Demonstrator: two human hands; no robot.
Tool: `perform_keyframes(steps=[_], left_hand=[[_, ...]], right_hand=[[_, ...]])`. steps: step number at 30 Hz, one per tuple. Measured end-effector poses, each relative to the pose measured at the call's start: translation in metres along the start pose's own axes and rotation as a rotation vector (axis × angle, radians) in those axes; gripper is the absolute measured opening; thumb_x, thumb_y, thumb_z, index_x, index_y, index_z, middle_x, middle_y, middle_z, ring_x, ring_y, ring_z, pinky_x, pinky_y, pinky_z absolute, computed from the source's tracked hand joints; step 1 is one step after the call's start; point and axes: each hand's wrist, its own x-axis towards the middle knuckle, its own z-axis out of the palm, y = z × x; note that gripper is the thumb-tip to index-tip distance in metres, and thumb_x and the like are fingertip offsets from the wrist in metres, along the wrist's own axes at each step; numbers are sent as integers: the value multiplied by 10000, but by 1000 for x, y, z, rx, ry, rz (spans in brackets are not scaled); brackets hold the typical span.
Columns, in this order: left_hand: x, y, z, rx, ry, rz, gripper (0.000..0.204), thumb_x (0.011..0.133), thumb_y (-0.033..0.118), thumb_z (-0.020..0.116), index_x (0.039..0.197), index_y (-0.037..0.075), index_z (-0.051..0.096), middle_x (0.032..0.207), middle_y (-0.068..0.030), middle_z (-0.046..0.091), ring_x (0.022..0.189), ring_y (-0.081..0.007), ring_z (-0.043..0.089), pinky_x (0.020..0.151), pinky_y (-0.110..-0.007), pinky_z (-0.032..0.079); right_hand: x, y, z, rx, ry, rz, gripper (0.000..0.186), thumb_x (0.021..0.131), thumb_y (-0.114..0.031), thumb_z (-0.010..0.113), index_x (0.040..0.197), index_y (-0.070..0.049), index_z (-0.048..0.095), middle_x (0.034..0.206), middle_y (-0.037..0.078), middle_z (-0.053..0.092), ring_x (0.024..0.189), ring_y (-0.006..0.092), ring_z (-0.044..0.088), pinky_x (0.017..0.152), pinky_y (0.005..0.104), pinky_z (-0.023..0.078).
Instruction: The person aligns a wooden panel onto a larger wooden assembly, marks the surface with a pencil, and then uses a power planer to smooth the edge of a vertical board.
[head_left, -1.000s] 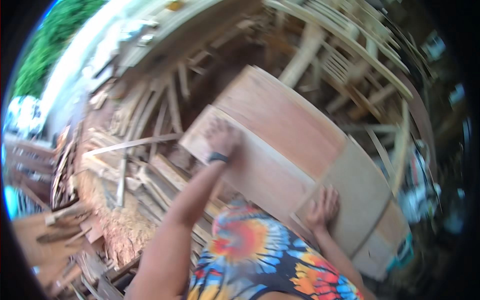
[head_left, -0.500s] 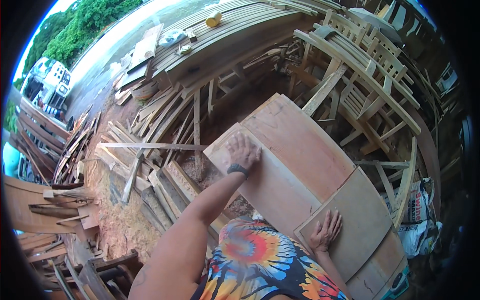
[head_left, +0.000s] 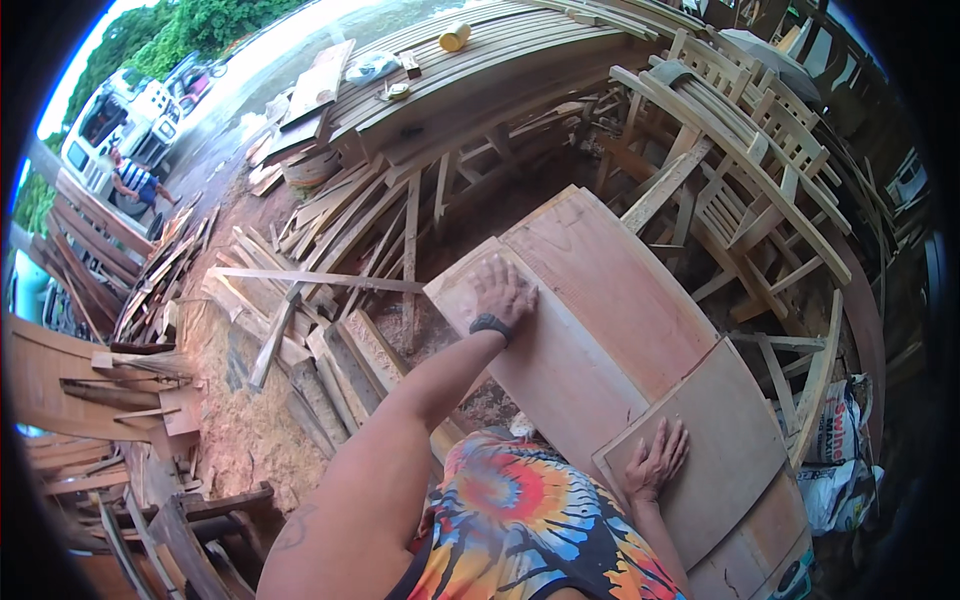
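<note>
My left hand (head_left: 503, 293) lies flat, fingers spread, on the pale board (head_left: 565, 365), toward its far left end. My right hand (head_left: 657, 462), fingers slightly parted, lies on the brown board (head_left: 725, 440), already overlapping the pale one; any fastening I can't make out.

pinkish-tan wooden panels (head_left: 572, 352), grey-brown board (head_left: 725, 440), multicoloured tie-dye shirt (head_left: 510, 495), dark wristband (head_left: 490, 325)
</note>
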Motion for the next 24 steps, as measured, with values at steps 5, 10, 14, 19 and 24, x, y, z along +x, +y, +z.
perform_keyframes(steps=[5, 10, 14, 19, 24], left_hand=[[3, 10, -6, -16, -48, 5, 804, 990, 572, 421, 1551, 0, 348, 1648, -272, 203, 1528, -492, 131, 1208, -662, 36], [-12, -1, 6, -16, -115, -38, 805, 997, 573, 393, 1567, 11, 310, 1661, -260, 176, 1542, -461, 112, 1225, -623, 42], [-12, 38, -15, -102, -238, -11, 818, 984, 545, 406, 1572, -8, 275, 1666, -269, 141, 1547, -462, 75, 1238, -591, 45], [-57, 47, -4, -114, -81, 49, 804, 984, 506, 428, 1562, -31, 273, 1651, -294, 156, 1537, -483, 90, 1235, -604, 57], [-122, 89, -12, -171, -97, 194, 775, 993, 485, 443, 1552, -31, 292, 1637, -306, 181, 1526, -492, 135, 1231, -607, 89]], right_hand=[[1, 5, 3, 8, 16, 6, 613, 973, -387, 511, 1510, -97, 463, 1601, 208, 351, 1473, 448, 311, 1202, 581, 233], [2, -6, -6, 10, -28, -37, 607, 981, -390, 499, 1507, -90, 466, 1598, 211, 359, 1473, 448, 310, 1200, 571, 242], [-6, 11, 13, -19, 55, -13, 588, 1006, -390, 466, 1514, -93, 461, 1599, 217, 359, 1464, 447, 330, 1193, 573, 256], [-5, 5, 18, -36, 89, -68, 582, 1023, -381, 437, 1532, -99, 441, 1609, 213, 346, 1466, 443, 334, 1194, 575, 254], [-8, 10, 22, -50, 75, -69, 586, 1023, -381, 439, 1538, -101, 432, 1617, 207, 332, 1470, 438, 328, 1193, 574, 258]])
